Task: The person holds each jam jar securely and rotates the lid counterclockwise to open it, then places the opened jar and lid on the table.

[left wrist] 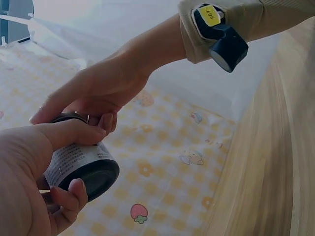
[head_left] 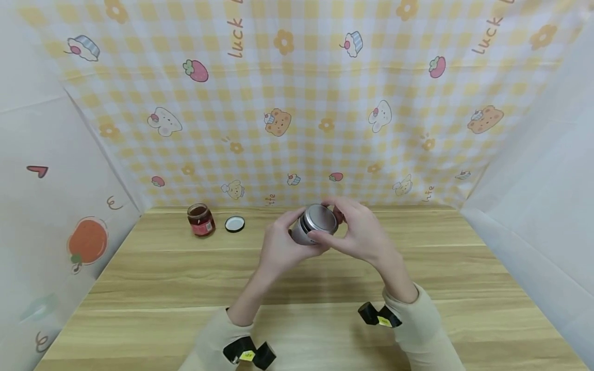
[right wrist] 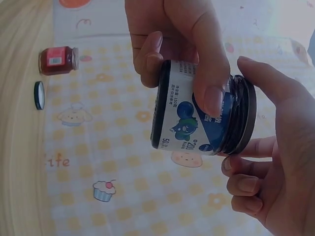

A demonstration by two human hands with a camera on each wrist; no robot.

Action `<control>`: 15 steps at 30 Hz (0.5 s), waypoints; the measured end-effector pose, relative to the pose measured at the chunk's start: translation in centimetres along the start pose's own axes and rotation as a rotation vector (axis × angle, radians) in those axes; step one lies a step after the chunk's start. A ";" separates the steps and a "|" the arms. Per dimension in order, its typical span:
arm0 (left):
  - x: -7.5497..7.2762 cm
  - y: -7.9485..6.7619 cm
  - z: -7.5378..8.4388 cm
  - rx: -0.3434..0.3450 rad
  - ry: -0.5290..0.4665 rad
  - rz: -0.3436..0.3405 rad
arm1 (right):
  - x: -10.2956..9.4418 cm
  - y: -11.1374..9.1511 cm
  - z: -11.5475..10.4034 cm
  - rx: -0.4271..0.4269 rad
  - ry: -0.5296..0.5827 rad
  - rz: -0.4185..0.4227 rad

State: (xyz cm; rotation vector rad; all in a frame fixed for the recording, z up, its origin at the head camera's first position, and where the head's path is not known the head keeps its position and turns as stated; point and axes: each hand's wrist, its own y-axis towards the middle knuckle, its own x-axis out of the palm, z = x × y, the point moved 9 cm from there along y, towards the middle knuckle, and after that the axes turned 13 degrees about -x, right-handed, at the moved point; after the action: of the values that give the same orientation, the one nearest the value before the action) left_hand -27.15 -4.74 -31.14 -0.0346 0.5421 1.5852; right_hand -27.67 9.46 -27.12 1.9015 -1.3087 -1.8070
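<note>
A small jar of dark jam [right wrist: 184, 118], its white and blue label printed with blueberries, is held tilted above the table. My left hand [head_left: 280, 247] grips the jar's body, thumb across the label in the right wrist view. My right hand [head_left: 366, 234] holds the silver-topped lid [head_left: 321, 217] by its rim, fingers and thumb on opposite sides. The lid sits at the jar's mouth, with a dark band of neck showing below it. In the left wrist view the jar's dark base [left wrist: 96, 179] faces the camera, and the lid is mostly hidden behind the fingers.
At the table's back left stands a lidless glass jar [head_left: 201, 220] with red contents and a red label. Beside it a lid [head_left: 234, 224] lies white inside up. A yellow checked cloth [head_left: 306, 144] hangs behind the wooden table [head_left: 185, 288], with white sheets at both sides.
</note>
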 end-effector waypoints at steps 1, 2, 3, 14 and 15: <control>0.0 0.0 0.0 -0.002 0.009 0.003 | 0.0 0.0 0.0 -0.003 0.001 0.001; 0.0 0.0 0.0 -0.005 0.013 0.003 | 0.0 0.0 0.0 -0.008 0.004 0.004; 0.1 0.0 -0.1 -0.012 0.015 -0.001 | 0.0 0.0 0.0 -0.014 0.007 0.007; 0.4 0.3 -0.7 -0.110 -0.102 -0.158 | -0.1 0.1 -0.3 -0.098 0.105 0.044; 0.5 0.3 -0.7 -0.122 -0.114 -0.185 | -0.1 0.1 -0.4 -0.107 0.113 0.044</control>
State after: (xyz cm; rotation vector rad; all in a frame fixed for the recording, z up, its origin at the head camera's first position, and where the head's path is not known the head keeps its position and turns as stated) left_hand -27.74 -4.53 -31.85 -0.0833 0.3425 1.4277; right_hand -27.35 9.33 -26.88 1.8736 -1.1834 -1.6868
